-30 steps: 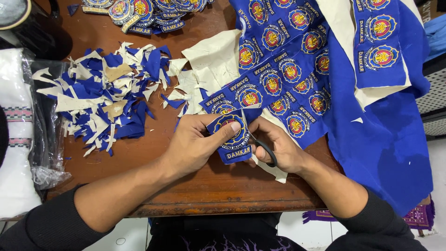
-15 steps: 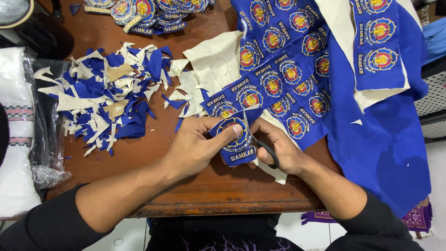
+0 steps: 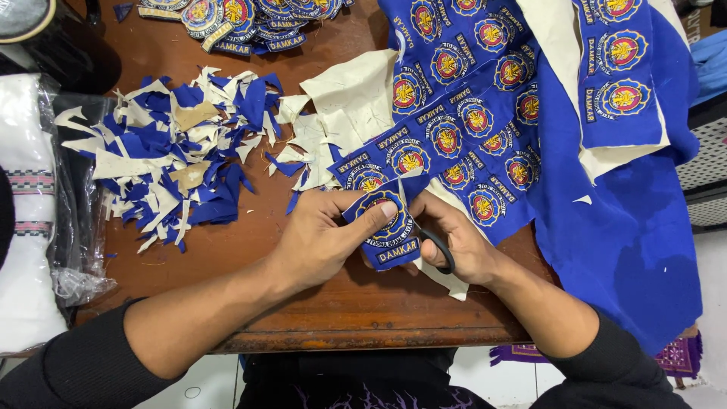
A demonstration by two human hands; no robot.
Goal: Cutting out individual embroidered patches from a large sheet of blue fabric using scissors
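My left hand (image 3: 326, 235) pinches a blue embroidered patch (image 3: 388, 231) with a round yellow and red emblem, thumb laid across its top. My right hand (image 3: 454, 238) grips a pair of black-handled scissors (image 3: 439, 250), their blades mostly hidden under the patch and my fingers. The patch is still joined to a large sheet of blue cloth (image 3: 530, 136) that carries rows of the same emblems and has a cream backing. Both hands rest over the near edge of a brown wooden table (image 3: 341, 303).
A heap of blue and cream offcuts (image 3: 174, 159) lies to the left. A pile of cut-out patches (image 3: 242, 23) sits at the far edge. A clear plastic bag (image 3: 72, 227) and white cloth (image 3: 23, 250) lie at the left. The blue sheet hangs over the right edge.
My left hand has turned the patch a little and slid its thumb further across it. The right hand with the scissors has stayed close against the patch's right side.
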